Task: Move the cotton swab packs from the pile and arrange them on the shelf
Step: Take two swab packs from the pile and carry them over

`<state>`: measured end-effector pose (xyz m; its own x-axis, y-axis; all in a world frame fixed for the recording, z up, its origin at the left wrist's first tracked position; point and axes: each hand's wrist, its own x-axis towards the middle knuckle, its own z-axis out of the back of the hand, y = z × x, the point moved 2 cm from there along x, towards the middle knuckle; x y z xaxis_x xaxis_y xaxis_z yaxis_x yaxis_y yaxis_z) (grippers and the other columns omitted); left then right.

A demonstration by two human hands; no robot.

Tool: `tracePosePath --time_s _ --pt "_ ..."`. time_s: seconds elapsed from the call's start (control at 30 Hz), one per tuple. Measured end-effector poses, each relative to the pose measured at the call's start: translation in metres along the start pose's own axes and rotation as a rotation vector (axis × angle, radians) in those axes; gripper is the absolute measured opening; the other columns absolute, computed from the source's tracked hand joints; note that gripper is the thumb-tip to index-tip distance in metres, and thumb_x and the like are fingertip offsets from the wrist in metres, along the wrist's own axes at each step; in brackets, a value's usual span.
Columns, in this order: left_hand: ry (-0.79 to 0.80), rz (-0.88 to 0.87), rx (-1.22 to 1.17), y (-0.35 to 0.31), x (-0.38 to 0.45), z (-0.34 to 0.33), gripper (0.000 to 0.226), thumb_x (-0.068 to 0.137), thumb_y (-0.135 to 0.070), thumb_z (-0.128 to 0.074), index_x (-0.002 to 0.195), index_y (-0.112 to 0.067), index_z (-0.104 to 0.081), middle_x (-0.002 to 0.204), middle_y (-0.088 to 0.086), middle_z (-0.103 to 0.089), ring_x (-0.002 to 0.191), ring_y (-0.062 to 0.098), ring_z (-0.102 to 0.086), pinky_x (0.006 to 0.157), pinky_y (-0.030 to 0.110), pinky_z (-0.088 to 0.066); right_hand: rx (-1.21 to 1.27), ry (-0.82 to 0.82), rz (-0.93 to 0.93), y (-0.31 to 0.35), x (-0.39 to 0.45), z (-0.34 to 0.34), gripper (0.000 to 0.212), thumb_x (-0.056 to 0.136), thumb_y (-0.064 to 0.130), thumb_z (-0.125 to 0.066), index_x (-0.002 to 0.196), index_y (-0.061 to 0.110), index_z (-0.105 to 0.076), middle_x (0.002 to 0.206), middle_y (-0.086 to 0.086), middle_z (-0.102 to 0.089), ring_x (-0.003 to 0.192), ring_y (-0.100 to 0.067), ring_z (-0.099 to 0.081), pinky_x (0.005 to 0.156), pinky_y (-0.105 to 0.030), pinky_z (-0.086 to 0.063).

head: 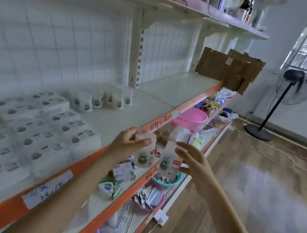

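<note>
My left hand (129, 144) grips a white cotton swab pack (146, 155) by its top, just in front of the orange edge of the middle shelf (149, 113). My right hand (191, 161) holds a second swab pack (170, 160) from the right side, fingers curled round it. Both packs are upright cylinders with a green picture and a red label. Several more swab packs (103, 99) stand in a row on the shelf near the back wall. The view is blurred.
Stacks of white tissue packs (20, 129) fill the shelf's left part. Cardboard (228, 69) stands at its right end. A lower shelf carries a pink basin (189, 118), a teal bowl (167, 182) and small goods. A standing fan (281, 98) and cables are on the wooden floor.
</note>
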<state>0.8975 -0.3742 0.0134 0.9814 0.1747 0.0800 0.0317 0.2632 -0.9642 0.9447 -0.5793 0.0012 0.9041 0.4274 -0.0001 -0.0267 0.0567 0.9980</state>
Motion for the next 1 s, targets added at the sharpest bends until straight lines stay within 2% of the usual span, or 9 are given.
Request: tracePosePath --time_s 0.07,0.2,0.33,0.43,0.53,0.67,0.8,0.9,1.0 --pt "-0.067 -0.014 0.122 -0.008 0.026 0.026 0.064 0.056 -0.063 -0.063 0.110 -0.030 -0.055 0.107 -0.017 -0.055 0.098 0.001 -0.052 0.075 0.014 -0.040 -0.054 0.074 0.078 0.015 0.044 -0.005 0.041 0.081 0.025 -0.060 0.120 0.011 -0.053 0.111 -0.006 -0.061 0.094 -0.015 -0.063 0.070 -0.022 -0.055" --pt "-0.221 0.019 0.284 -0.018 0.073 0.082 0.069 0.062 -0.063 -0.066 0.119 -0.025 -0.055 0.118 -0.008 -0.054 0.111 0.010 -0.050 0.087 0.025 -0.039 -0.216 0.218 0.237 0.042 0.141 -0.026 0.037 0.082 0.020 -0.066 0.117 0.013 -0.056 0.110 0.001 -0.059 0.093 -0.018 -0.063 0.080 -0.033 -0.054" --pt "-0.413 0.102 0.325 -0.013 0.107 0.128 0.049 0.078 -0.039 -0.068 0.122 -0.019 -0.055 0.116 -0.002 -0.058 0.108 0.015 -0.055 0.078 0.022 -0.042 -0.340 0.433 0.344 0.064 0.235 -0.063 0.043 0.082 0.021 -0.068 0.122 0.011 -0.055 0.116 -0.003 -0.057 0.100 -0.024 -0.063 0.087 -0.043 -0.053" --pt "-0.535 0.220 0.298 -0.008 0.125 0.149 0.048 0.082 -0.035 -0.065 0.125 -0.019 -0.053 0.121 -0.001 -0.054 0.110 0.014 -0.054 0.088 0.023 -0.042 -0.366 0.663 0.379 0.081 0.287 -0.091 0.043 0.084 0.020 -0.066 0.124 0.012 -0.054 0.106 0.005 -0.058 0.098 -0.021 -0.062 0.086 -0.038 -0.053" --pt "-0.601 0.293 0.274 -0.001 0.129 0.157 0.044 0.083 -0.029 -0.065 0.124 -0.017 -0.054 0.123 0.000 -0.055 0.111 0.012 -0.053 0.098 0.027 -0.042 -0.501 0.767 0.481 0.091 0.316 -0.114 0.041 0.082 0.029 -0.068 0.120 0.017 -0.058 0.111 0.002 -0.061 0.100 -0.015 -0.057 0.087 -0.025 -0.047" --pt "-0.693 0.363 0.312 0.007 0.130 0.158 0.045 0.082 -0.027 -0.067 0.124 -0.017 -0.054 0.115 -0.003 -0.056 0.102 0.007 -0.053 0.080 0.013 -0.038 -0.585 0.928 0.581 0.100 0.351 -0.145 0.044 0.080 0.030 -0.069 0.121 0.018 -0.057 0.111 0.001 -0.058 0.096 -0.016 -0.054 0.089 -0.025 -0.043" --pt "-0.747 0.479 0.384 0.019 0.120 0.159 0.053 0.079 -0.030 -0.070 0.127 -0.019 -0.052 0.122 -0.003 -0.055 0.110 0.010 -0.052 0.087 0.022 -0.038 -0.728 1.088 0.683 0.095 0.365 -0.175 0.047 0.080 0.032 -0.069 0.123 0.020 -0.055 0.114 0.000 -0.055 0.097 -0.014 -0.051 0.083 -0.022 -0.038" --pt "-0.752 0.527 0.433 0.024 0.115 0.160 0.064 0.069 -0.041 -0.075 0.126 -0.021 -0.054 0.123 -0.002 -0.059 0.110 0.012 -0.055 0.100 0.033 -0.041 -0.790 1.152 0.711 0.085 0.375 -0.190 0.049 0.080 0.034 -0.069 0.125 0.023 -0.053 0.113 0.003 -0.052 0.097 -0.014 -0.048 0.084 -0.023 -0.036" --pt "-0.782 0.528 0.433 0.030 0.113 0.159 0.065 0.066 -0.039 -0.078 0.125 -0.020 -0.056 0.120 -0.001 -0.061 0.109 0.013 -0.057 0.102 0.039 -0.041 -0.850 1.193 0.741 0.078 0.377 -0.197 0.052 0.079 0.036 -0.069 0.127 0.026 -0.050 0.111 0.006 -0.048 0.099 -0.013 -0.046 0.090 -0.027 -0.038"
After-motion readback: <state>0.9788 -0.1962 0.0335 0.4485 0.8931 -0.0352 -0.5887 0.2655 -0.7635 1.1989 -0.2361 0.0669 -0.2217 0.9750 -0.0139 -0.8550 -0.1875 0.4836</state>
